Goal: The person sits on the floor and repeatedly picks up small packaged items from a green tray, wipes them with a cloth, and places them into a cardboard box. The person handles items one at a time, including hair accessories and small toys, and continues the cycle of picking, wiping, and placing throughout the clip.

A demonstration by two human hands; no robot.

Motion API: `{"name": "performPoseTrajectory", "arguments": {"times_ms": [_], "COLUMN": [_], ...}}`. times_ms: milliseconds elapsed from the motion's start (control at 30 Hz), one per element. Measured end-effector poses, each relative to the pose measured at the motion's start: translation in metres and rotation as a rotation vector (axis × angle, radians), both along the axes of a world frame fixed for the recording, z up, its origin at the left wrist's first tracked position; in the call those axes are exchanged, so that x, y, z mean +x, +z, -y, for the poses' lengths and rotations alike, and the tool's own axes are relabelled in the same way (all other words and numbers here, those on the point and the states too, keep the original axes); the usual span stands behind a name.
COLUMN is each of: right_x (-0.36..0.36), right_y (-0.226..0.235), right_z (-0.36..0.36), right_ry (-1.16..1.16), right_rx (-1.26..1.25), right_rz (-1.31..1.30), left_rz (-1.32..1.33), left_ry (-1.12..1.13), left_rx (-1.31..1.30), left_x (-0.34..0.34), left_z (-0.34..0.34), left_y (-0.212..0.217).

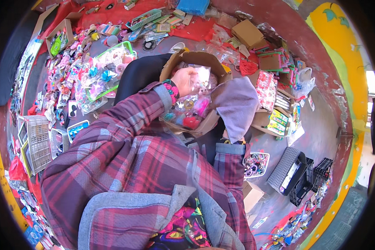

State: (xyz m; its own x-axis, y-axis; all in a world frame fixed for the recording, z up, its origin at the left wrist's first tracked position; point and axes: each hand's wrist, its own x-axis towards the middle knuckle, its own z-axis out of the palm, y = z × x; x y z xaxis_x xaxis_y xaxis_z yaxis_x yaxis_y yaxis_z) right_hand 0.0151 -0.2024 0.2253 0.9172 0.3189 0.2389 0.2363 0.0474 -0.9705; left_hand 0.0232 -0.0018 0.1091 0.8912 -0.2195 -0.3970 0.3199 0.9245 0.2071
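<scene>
A cardboard box (169, 68) stands open in front of me between my legs, filled with small items in clear plastic packets. My left hand (183, 81) is over it, its fingers closed on a clear packet (201, 79) with something white and pinkish inside. Below the packet lie other bagged pieces, including a bright pink one (201, 106) and a red one (191, 121). A purple-grey cloth (237, 106) covers most of my right hand (226, 136) at the box's right side. The fingers of that hand are hidden beneath the cloth.
Bagged trinkets (106, 73) heap around a green-rimmed tray on the left. A brown carton (248, 34) lies at the far right. Packed goods (266, 89) stand close on my right, with a basket of small accessories (256, 163) and dark crates (286, 171) nearer me.
</scene>
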Motion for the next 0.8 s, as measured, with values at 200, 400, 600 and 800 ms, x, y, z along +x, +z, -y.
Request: {"name": "performPoseTrajectory", "arguments": {"times_ms": [200,400,600,800], "right_x": [-0.04,-0.073,-0.06,-0.061], "right_y": [-0.034,-0.022,-0.037,0.001], "right_z": [-0.041,-0.071,-0.053,-0.04], "right_ry": [-0.05,0.048,0.043,0.114], "right_rx": [-0.211,-0.207,-0.336,0.407], "right_rz": [0.243,0.291,0.378,-0.641], "left_rz": [0.155,0.148,0.184,0.369], "left_ry": [-0.087,-0.031,-0.183,-0.214], "left_rx": [0.092,0.167,0.359,0.307], "left_x": [-0.072,-0.115,-0.133,-0.136], "left_z": [0.025,0.048,0.047,0.035], "left_y": [0.084,0.126,0.127,0.114]}}
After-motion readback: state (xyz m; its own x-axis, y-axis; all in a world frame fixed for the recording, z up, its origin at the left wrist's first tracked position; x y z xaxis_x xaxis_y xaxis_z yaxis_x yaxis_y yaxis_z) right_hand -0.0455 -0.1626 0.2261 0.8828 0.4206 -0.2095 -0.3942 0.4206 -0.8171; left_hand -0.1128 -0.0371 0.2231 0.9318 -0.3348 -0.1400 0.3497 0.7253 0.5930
